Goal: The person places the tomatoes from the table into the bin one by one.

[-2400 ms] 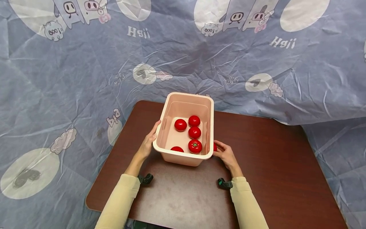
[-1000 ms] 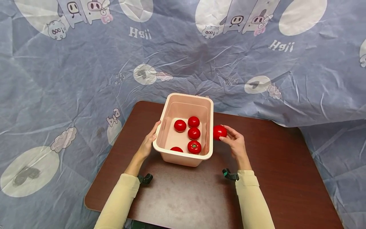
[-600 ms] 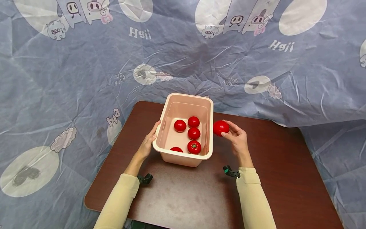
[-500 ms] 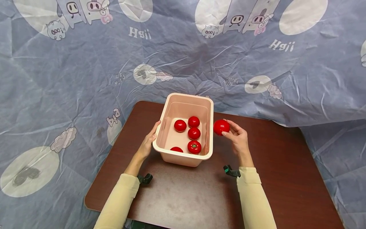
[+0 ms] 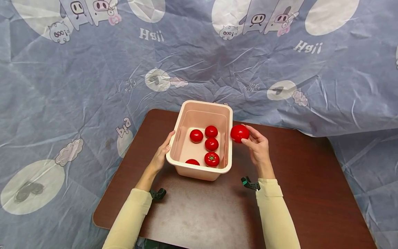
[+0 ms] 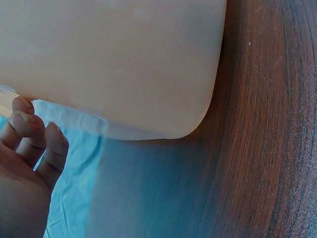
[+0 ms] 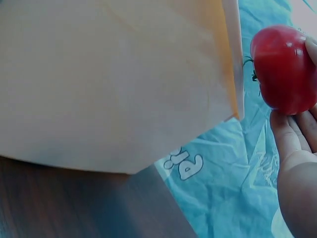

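Observation:
A pale pink plastic bin [image 5: 196, 173] stands on the table with several red tomatoes inside. One tomato [image 5: 212, 159] there shows a green stem; another [image 5: 192, 162] is partly hidden behind the near rim. My left hand [image 5: 160, 154] grips the bin's left rim, and in the left wrist view its fingers [image 6: 55, 144] curl by the rim. Just outside the right rim, my right hand [image 5: 259, 149] holds a tomato [image 5: 239, 133] between thumb and fingers, at about rim height. That tomato [image 7: 283, 69] shows its stem side facing the bin wall in the right wrist view.
The dark brown wooden table [image 5: 298, 180] extends to the right of the bin and toward the body. A blue-grey printed cloth [image 5: 199, 65] hangs behind and along the sides of the table. Black bands [image 5: 158, 194] sit on both wrists.
My right hand has brought the tomato up from low beside the bin, first partly hidden, to near the right rim. It has lately shifted slightly farther up. The left hand stays put.

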`<state>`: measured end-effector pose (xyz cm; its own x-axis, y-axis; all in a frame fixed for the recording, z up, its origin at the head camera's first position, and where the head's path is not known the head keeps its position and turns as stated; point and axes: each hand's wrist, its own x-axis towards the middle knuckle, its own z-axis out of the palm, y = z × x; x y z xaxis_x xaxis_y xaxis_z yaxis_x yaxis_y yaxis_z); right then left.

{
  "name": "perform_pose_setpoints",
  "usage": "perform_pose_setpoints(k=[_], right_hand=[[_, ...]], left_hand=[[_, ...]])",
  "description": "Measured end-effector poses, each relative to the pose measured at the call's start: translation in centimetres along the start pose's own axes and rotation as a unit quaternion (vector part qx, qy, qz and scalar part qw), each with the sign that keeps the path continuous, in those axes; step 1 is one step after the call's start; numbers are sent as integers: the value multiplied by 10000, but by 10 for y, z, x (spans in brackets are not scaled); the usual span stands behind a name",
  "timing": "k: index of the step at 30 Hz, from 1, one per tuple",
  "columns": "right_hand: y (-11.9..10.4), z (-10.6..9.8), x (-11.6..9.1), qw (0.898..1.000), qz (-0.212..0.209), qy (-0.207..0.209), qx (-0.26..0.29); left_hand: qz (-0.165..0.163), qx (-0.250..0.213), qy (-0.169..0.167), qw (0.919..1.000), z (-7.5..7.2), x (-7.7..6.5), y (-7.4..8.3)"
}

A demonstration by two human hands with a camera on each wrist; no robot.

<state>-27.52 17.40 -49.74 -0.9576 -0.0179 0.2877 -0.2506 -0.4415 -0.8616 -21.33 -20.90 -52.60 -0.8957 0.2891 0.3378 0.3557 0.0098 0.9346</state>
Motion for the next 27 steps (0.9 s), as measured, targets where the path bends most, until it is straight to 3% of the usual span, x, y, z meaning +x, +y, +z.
perform_pose_setpoints(k=[8,12,22,27], right_hand=[[-3,19,3,9993,-47,-352,-144],[-1,27,3,9982,-101,-588,-30],[3,37,4,9952,-41,-923,-307],[4,38,4,9934,-196,-1123,-125]], left_hand=[[122,27,99,9999,-4,1,-31],[179,68,140,9997,-3,2,-36],[75,18,84,9999,-1,3,-30],[44,-31,-8,10000,3,2,-7]])
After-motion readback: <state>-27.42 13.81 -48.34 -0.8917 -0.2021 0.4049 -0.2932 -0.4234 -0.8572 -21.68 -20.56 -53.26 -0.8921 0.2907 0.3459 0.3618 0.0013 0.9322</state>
